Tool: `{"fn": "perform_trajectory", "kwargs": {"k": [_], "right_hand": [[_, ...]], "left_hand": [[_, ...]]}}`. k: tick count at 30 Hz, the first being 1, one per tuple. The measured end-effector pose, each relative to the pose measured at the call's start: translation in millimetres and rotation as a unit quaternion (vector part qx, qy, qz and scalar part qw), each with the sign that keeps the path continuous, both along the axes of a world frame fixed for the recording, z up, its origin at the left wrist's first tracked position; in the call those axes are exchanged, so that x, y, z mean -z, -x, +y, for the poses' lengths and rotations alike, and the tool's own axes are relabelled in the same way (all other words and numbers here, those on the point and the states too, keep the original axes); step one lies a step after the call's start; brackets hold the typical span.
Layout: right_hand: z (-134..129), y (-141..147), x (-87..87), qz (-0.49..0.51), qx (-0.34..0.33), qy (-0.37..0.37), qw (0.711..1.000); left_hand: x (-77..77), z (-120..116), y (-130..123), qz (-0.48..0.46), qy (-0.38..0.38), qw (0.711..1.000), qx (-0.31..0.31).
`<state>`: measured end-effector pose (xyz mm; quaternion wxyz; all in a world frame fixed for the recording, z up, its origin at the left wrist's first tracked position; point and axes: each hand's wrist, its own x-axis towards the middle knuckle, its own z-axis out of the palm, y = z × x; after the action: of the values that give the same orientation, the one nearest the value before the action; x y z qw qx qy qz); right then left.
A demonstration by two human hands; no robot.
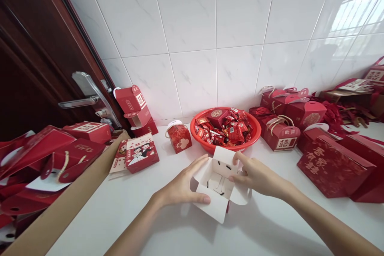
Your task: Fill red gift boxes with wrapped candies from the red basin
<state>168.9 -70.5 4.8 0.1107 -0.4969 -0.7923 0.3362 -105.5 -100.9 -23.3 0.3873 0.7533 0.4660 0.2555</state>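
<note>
A small gift box (216,180) stands on the white tabletop in front of me, its flaps spread and its white inside facing up. Short black marks or cord ends show on its inner walls. My left hand (184,186) grips the box from the left, thumb on the near flap and fingers along the left side. At the right wall, my right hand (255,174) holds the box between thumb and curled fingers. Just behind it is a red basket (255,136) full of red-wrapped sweets (235,134), with a small dark red box (218,117) on top.
A little red box with a rope handle (179,138) stands left of the basket. Printed flat packs (142,154) lie farther left, beside a carton (81,186) of red boxes. More red gift boxes (280,134) and red bags (333,164) fill the right side. Behind are a tiled wall and a door handle (79,103).
</note>
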Motion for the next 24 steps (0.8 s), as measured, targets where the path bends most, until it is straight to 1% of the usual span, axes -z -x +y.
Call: {"fn": "perform_trajectory", "kwargs": {"k": [2, 3, 5, 7, 9, 11, 15, 18, 20, 22, 24], "right_hand": [[-8, 0, -1.8, -0.012, 0.002, 0.011, 1.0], [-12, 1, -3.9, -0.037, 0.009, 0.003, 0.999], [-20, 4, -8.9, -0.112, 0.037, -0.042, 0.992], [-26, 5, -12.7, -0.176, 0.062, -0.099, 0.977], [-28, 4, -14.1, -0.204, 0.067, -0.133, 0.968], [-29, -2, -13.4, -0.21, 0.056, -0.127, 0.968], [-31, -15, -8.8, -0.223, 0.038, -0.075, 0.971], [-28, -20, -4.0, -0.199, 0.028, -0.053, 0.978], [-23, -20, -2.1, -0.171, 0.033, -0.052, 0.983], [-16, -19, -4.1, -0.16, 0.046, -0.059, 0.984], [-9, -21, -11.5, -0.159, 0.052, -0.071, 0.983]], "left_hand": [[8.2, 5, 1, -0.036, 0.034, 0.999, 0.015], [11.7, 8, 1, -0.053, 0.05, 0.997, 0.027], [16.5, 14, 0, -0.074, 0.069, 0.994, 0.051], [18.3, 20, -3, -0.075, 0.073, 0.992, 0.071], [17.5, 25, -7, -0.069, 0.068, 0.991, 0.09], [15.7, 28, -11, -0.063, 0.062, 0.99, 0.106], [14.0, 33, -17, -0.064, 0.059, 0.989, 0.119], [14.1, 37, -20, -0.069, 0.051, 0.99, 0.115], [13.0, 40, -22, -0.062, 0.026, 0.993, 0.093], [10.2, 42, -22, -0.033, -0.013, 0.998, 0.057], [5.5, 43, -21, 0.01, -0.047, 0.998, 0.035]]}}
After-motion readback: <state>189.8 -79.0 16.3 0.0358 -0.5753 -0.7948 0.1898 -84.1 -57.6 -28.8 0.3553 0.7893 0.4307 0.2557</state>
